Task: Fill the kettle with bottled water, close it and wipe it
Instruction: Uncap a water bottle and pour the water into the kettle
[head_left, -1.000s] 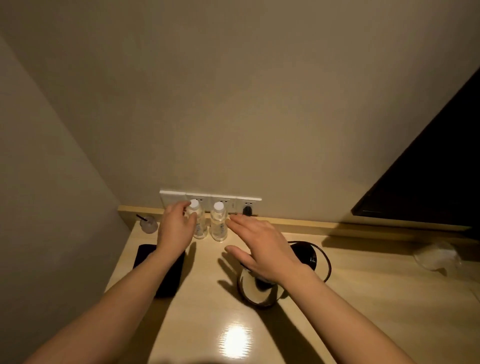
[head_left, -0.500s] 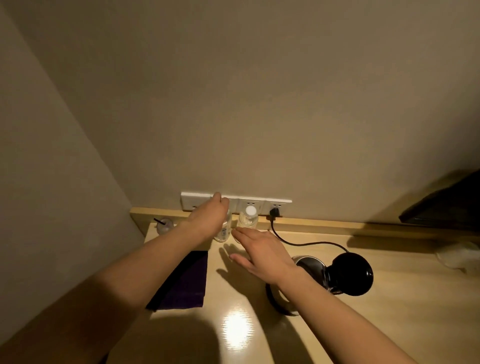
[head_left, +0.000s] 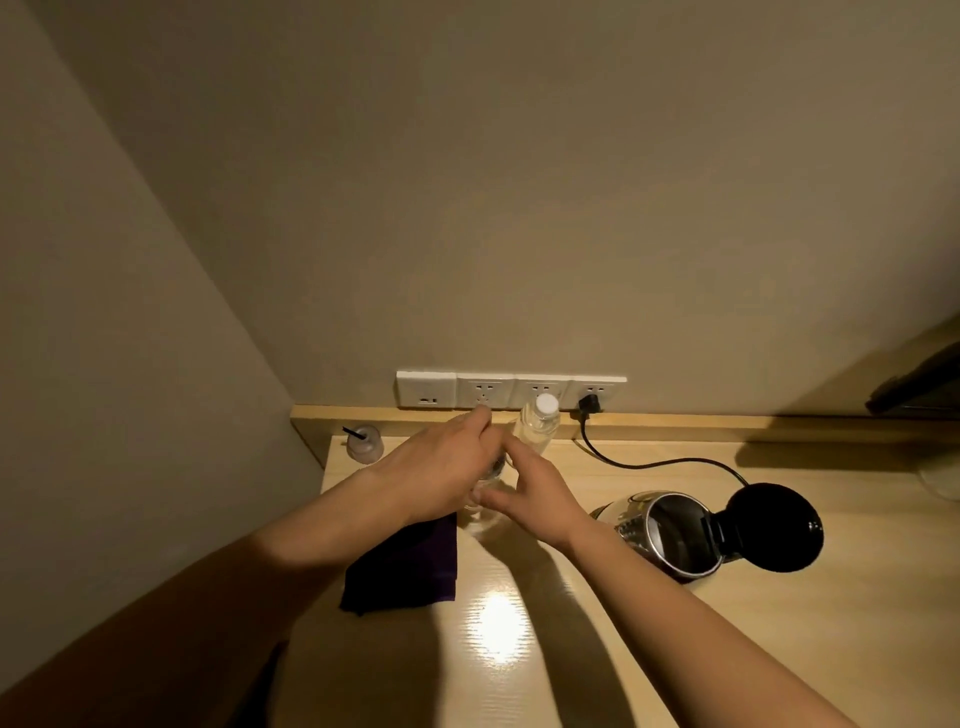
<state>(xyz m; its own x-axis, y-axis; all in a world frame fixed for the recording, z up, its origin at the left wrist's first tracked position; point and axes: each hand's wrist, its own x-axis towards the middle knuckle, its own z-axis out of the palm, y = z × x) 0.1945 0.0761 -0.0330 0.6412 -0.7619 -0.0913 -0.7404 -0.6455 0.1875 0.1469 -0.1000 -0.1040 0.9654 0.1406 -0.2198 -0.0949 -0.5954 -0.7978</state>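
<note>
My left hand (head_left: 441, 467) is closed over the top of a clear water bottle (head_left: 480, 512), which is mostly hidden and held just above the table. My right hand (head_left: 540, 493) cups the bottle's lower part between thumb and fingers. A second bottle (head_left: 535, 428) with a white cap stands upright by the wall, just behind my hands. The steel kettle (head_left: 660, 535) sits to the right with its black lid (head_left: 774, 527) swung open. A dark purple cloth (head_left: 405, 561) lies flat under my left wrist.
The kettle's black cord (head_left: 665, 462) runs to a plug in the white socket strip (head_left: 483, 389) on the wall. A small jar with a black stick (head_left: 363, 441) stands in the left corner. A dark object (head_left: 919, 384) juts in at the right edge. The wooden table (head_left: 519, 649) is glossy.
My left hand has drawn one bottle away from the wall toward me. My right hand has come in against that bottle. The view has shifted so the open kettle sits further right.
</note>
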